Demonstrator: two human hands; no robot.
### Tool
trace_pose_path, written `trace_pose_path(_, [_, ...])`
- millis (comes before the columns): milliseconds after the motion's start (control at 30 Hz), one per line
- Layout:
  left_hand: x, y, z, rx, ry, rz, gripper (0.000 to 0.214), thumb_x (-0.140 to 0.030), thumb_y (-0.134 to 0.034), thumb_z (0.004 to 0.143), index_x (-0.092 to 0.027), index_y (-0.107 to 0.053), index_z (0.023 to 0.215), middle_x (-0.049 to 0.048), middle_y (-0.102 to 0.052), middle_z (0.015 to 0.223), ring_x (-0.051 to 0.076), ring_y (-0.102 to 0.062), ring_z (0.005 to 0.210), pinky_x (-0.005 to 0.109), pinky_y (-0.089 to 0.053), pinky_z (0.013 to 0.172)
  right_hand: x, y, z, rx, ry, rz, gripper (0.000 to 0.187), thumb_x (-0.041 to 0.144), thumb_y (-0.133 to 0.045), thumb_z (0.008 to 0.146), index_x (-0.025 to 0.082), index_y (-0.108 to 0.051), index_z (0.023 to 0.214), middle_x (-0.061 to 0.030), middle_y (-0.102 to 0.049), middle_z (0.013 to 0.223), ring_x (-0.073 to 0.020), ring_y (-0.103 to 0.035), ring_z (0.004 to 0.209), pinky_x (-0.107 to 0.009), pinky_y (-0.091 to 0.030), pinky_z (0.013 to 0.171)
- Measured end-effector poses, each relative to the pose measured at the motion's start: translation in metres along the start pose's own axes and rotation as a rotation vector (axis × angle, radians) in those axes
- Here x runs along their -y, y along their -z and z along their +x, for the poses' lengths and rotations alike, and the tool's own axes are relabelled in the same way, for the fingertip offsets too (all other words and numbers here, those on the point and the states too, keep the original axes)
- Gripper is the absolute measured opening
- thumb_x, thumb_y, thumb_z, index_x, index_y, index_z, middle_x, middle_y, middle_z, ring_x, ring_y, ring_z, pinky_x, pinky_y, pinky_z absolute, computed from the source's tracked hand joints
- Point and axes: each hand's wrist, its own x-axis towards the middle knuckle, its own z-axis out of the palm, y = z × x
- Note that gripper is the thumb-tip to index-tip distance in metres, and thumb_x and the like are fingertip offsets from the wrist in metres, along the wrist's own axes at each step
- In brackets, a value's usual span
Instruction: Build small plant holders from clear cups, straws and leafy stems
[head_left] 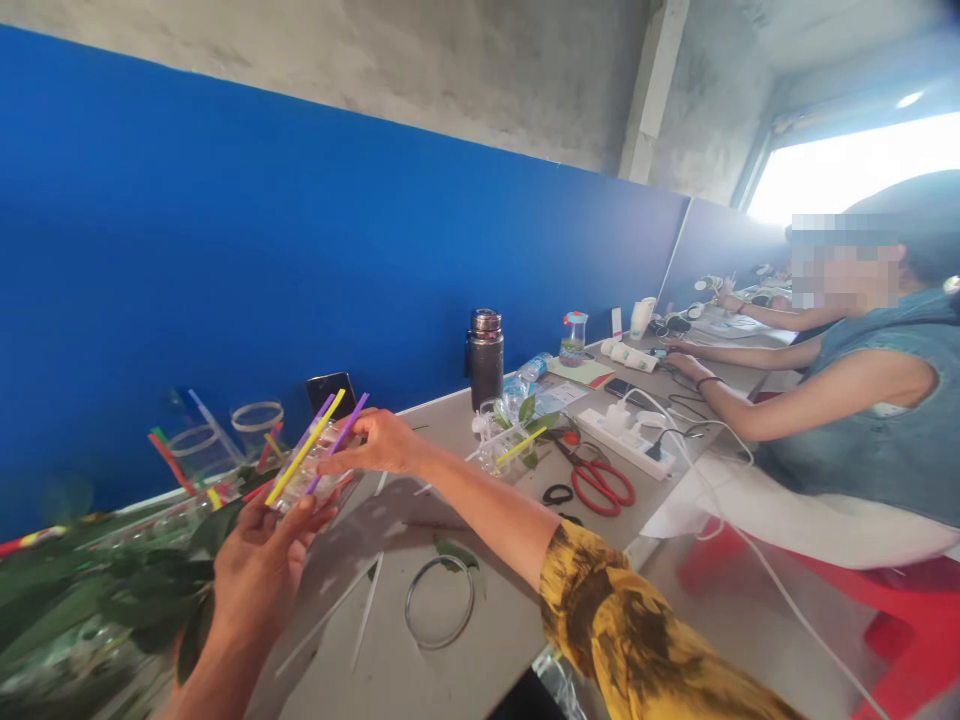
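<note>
1. Blue panelling [300,230] runs along the long grey table [442,610] with bare concrete above it, and a blown-out window [847,170] sits at your 2 o'clock, too bright to show anything through it.
2. Your hands are at about 8 o'clock, and between them is a clear plastic piece [309,472] threaded with yellow straws [304,447] and purple straws [339,440]. Your fingers and the glare hide much of it, so you cannot make out its exact shape.
3. Your right hand [375,442] is closed over its top, fingers pinching it; your left hand [260,570] cups it from below. How firm either grip is, you cannot tell.
4. Blurred green leaves [112,590] fill the frame's edge at 9 o'clock, cut off there, just beside your left hand.
5. A wire ring [439,602] lies at 6 o'clock, and red-handled scissors [600,485] lie at 4 o'clock beside a white power strip [622,440].
6. A seated co-worker [847,420] works at 3 o'clock, the far hands small and hard to make out.
</note>
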Motion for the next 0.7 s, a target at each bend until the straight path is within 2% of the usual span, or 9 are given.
trace_pose_path(200, [-0.006,-0.007,-0.005,0.023,-0.002,-0.009,0.076,-0.044,-0.101,0.050,-0.027,-0.071,0.117,0.0041,-0.077,0.113,0.024,-0.077,0.087,0.031,-0.061,0.072,-0.003,-0.002,0.005,0.006,0.148,0.015,0.043,0.054,-0.092,0.067,0.017,-0.070,0.066,-0.0034,-0.069,0.095,-0.0177,-0.060,0.091,-0.024,-0.044,0.077])
trace_pose_path(333, [-0.006,-0.006,-0.004,0.022,0.035,-0.017,0.078,-0.046,-0.101,0.048,-0.029,-0.070,0.117,0.0017,-0.078,0.106,0.024,-0.076,0.078,0.034,-0.061,0.069,-0.010,-0.004,0.008,0.051,0.171,0.010,0.046,0.056,-0.092,0.067,0.016,-0.069,0.067,-0.0034,-0.069,0.094,-0.0166,-0.061,0.088,-0.024,-0.045,0.077])
trace_pose_path(467, [-0.005,-0.002,-0.001,-0.012,0.041,0.002,0.073,-0.041,-0.101,0.051,-0.028,-0.070,0.115,0.0001,-0.078,0.099,0.022,-0.076,0.078,0.031,-0.060,0.068,-0.015,-0.010,0.010,0.059,0.243,-0.034,0.041,0.053,-0.091,0.070,0.018,-0.070,0.068,-0.0028,-0.070,0.089,-0.0181,-0.062,0.090,-0.026,-0.047,0.083])
trace_pose_path(567, [-0.006,-0.001,0.000,-0.025,0.024,-0.029,0.065,-0.042,-0.101,0.050,-0.025,-0.072,0.106,-0.0005,-0.077,0.102,0.020,-0.075,0.079,0.030,-0.061,0.070,-0.012,-0.014,0.010,-0.063,0.258,-0.099,0.035,0.049,-0.092,0.072,0.019,-0.072,0.072,-0.0051,-0.073,0.107,-0.0214,-0.064,0.108,-0.030,-0.046,0.096])
trace_pose_path(633, [-0.007,-0.002,0.000,-0.030,0.017,-0.027,0.066,-0.043,-0.101,0.049,-0.024,-0.072,0.104,-0.0003,-0.077,0.103,0.020,-0.075,0.079,0.029,-0.061,0.070,-0.008,-0.014,0.009,-0.168,0.246,-0.192,0.033,0.044,-0.095,0.068,0.020,-0.072,0.070,-0.0069,-0.071,0.121,-0.0242,-0.060,0.124,-0.033,-0.040,0.109])
trace_pose_path(700, [-0.008,-0.002,-0.001,-0.030,0.008,-0.022,0.070,-0.044,-0.102,0.048,-0.024,-0.071,0.108,0.0006,-0.076,0.106,0.019,-0.075,0.081,0.028,-0.061,0.071,-0.004,-0.014,0.007,-0.184,0.220,-0.239,0.032,0.042,-0.096,0.066,0.020,-0.073,0.068,-0.0078,-0.070,0.128,-0.0259,-0.057,0.130,-0.036,-0.039,0.114])
